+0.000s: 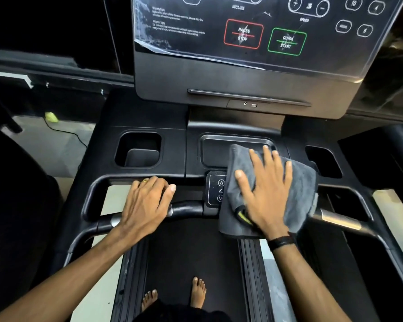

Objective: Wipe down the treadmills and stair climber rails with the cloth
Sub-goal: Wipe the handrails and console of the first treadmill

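I stand barefoot on a black treadmill. A folded grey cloth (300, 182) lies over the centre of the front handlebar (189, 209) and the edge of the console tray (216, 152). My right hand (263, 191) presses flat on the cloth, fingers spread and straight. My left hand (147, 201) rests on the handlebar left of the small button panel (215, 190), fingers bent over the bar. The cloth hides the right half of that panel.
The console screen (261, 31) with PAUSE/STOP and QUICK START buttons rises ahead. Cup holders sit at left (137, 149) and right (323, 161). A metal grip sensor (337, 219) shows on the right bar. The belt (191, 252) runs below, my feet on it.
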